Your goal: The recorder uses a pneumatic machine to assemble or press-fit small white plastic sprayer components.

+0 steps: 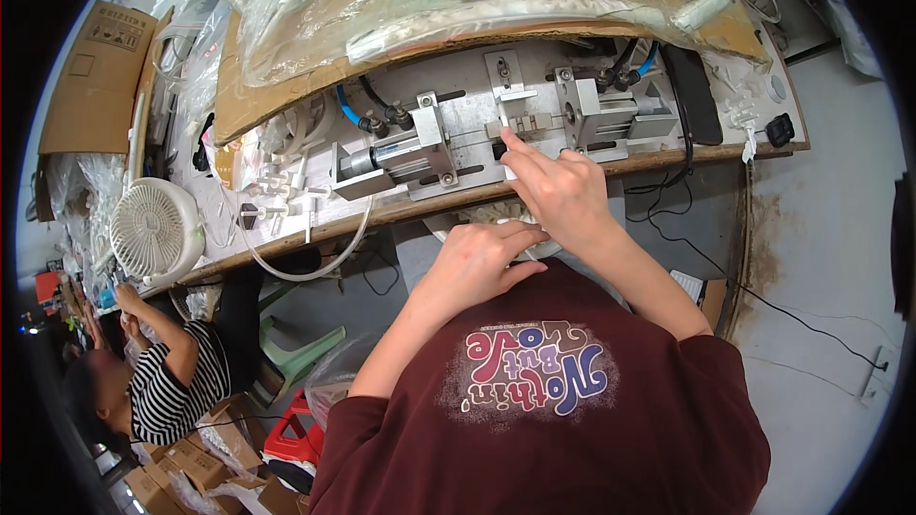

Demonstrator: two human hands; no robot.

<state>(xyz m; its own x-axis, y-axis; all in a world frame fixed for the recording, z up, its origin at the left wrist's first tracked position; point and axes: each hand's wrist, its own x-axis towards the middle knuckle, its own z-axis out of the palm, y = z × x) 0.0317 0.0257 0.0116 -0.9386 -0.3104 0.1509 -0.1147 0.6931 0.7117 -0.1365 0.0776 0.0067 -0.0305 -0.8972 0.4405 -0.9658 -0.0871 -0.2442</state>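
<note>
My right hand reaches up to the metal press fixture on the workbench, its fingertips pinching a small white plastic part at the middle of the jig. My left hand stays lower, below the bench edge over a white bowl-like container, with its fingers closed on a small white piece that I can barely see. A pneumatic cylinder lies to the left of the jig.
A clear plastic sheet over cardboard carries several white plastic parts at the back. A white fan sits at the left. A black device lies at the right. Another person in a striped shirt works at lower left.
</note>
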